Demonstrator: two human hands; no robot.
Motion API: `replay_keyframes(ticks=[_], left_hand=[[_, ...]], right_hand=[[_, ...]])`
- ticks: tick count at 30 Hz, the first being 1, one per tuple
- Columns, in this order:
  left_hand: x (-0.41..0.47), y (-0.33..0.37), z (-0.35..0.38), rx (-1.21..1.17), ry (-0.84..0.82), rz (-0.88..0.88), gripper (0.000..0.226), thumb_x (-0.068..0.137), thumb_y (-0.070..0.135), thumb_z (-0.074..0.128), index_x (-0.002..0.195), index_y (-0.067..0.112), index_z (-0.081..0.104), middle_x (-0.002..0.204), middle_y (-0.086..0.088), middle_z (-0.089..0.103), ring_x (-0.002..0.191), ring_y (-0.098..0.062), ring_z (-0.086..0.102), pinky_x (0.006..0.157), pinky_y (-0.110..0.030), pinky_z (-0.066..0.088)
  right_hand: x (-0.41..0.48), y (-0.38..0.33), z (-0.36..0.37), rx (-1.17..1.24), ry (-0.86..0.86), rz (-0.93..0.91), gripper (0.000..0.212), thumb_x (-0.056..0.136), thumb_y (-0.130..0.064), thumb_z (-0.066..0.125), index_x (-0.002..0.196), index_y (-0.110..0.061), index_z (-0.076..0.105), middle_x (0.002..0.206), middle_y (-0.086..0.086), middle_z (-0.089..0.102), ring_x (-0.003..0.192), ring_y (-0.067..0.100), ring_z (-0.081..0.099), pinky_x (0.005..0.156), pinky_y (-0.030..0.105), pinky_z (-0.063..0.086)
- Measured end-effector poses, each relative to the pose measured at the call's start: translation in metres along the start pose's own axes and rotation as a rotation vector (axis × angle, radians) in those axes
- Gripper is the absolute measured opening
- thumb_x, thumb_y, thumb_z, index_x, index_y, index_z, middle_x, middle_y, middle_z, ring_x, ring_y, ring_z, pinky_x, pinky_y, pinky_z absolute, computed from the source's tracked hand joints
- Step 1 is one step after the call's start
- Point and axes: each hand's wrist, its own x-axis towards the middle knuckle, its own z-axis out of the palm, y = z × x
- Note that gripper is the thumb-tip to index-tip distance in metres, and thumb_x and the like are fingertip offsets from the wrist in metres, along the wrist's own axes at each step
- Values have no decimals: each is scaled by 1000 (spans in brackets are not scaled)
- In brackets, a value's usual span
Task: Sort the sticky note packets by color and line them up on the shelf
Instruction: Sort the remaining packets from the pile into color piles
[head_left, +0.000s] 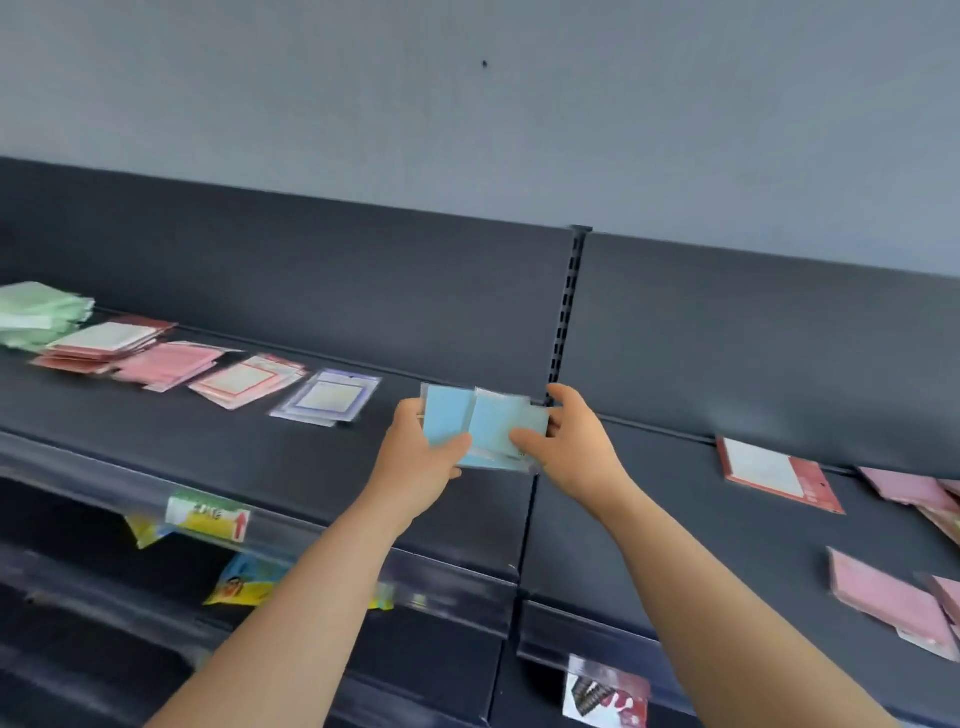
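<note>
A small stack of light blue sticky note packets (491, 428) is held above the middle of the dark shelf (260, 457), between both hands. My left hand (423, 457) grips its left side and my right hand (576, 447) grips its right side. Along the shelf to the left lie a purple-framed packet (327, 397), a red-framed packet (244, 382), pink packets (169, 364), red packets (104, 343) and a green pile (39, 312). On the right section lie a red packet (776, 475) and several pink packets (891, 597).
A slotted upright post (569, 306) divides the shelf's dark back panel. A yellow price label (208, 517) sits on the front rail. Below hang a yellow packet (244, 582) and a printed packet (605, 696). A grey wall rises behind.
</note>
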Motion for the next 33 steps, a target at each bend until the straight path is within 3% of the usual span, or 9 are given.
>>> replay_keyframes(ticks=[3,6,9,12,16,21,26,29,33], left_hand=[[7,-5,-59,7,72,-2,42,90,15,64,125,18,43,116,5,57,96,-10,61,66,-20,52],[13,-9,-117,28,111,5,42,90,13,64,126,21,43,115,6,56,97,-10,61,68,-23,54],[19,-14,-174,38,174,0,41,90,12,63,124,21,44,116,4,57,95,-11,60,72,-29,55],[24,-18,-226,44,241,-18,41,91,14,61,127,21,42,115,5,57,92,-11,61,75,-30,56],[31,-28,-283,17,307,-35,40,93,11,59,124,21,34,119,3,50,101,-16,59,68,-23,53],[44,-41,-330,13,432,-65,35,95,10,56,119,19,32,123,-3,48,103,-21,60,58,-17,49],[68,-51,-375,24,502,-77,33,95,10,56,116,21,33,123,-2,49,100,-18,59,58,-19,48],[86,-54,-400,52,526,-65,34,93,14,60,116,20,35,122,-1,52,99,-15,58,67,-26,53],[115,-54,-433,107,565,-49,44,86,22,72,116,19,40,115,0,57,100,-16,60,86,-41,55]], right_hand=[[6,-29,52,59,-6,32,77,85,-23,72,146,-15,27,113,0,59,86,8,59,59,16,46],[14,-55,108,108,-9,61,68,80,-26,77,135,-11,40,111,2,64,80,9,61,53,16,43],[18,-82,162,134,-46,60,45,79,-26,77,114,-8,56,104,6,70,77,15,62,57,22,46],[20,-106,211,152,-125,32,26,86,-19,69,105,-4,62,91,6,72,68,19,66,70,37,57],[24,-133,264,130,-213,-51,19,87,-9,62,106,-9,62,97,6,72,85,28,70,80,52,56],[36,-157,309,26,-318,-146,43,85,-10,67,125,-2,53,109,6,70,93,21,68,81,39,57],[62,-181,354,11,-422,-194,64,84,-14,72,141,-10,42,119,1,64,99,15,65,80,27,55],[86,-197,378,21,-411,-202,54,85,-7,69,134,-7,47,98,-4,63,82,9,63,62,15,50],[126,-214,412,37,-383,-229,15,82,-5,69,93,-11,60,89,-2,70,63,0,63,55,16,49]])
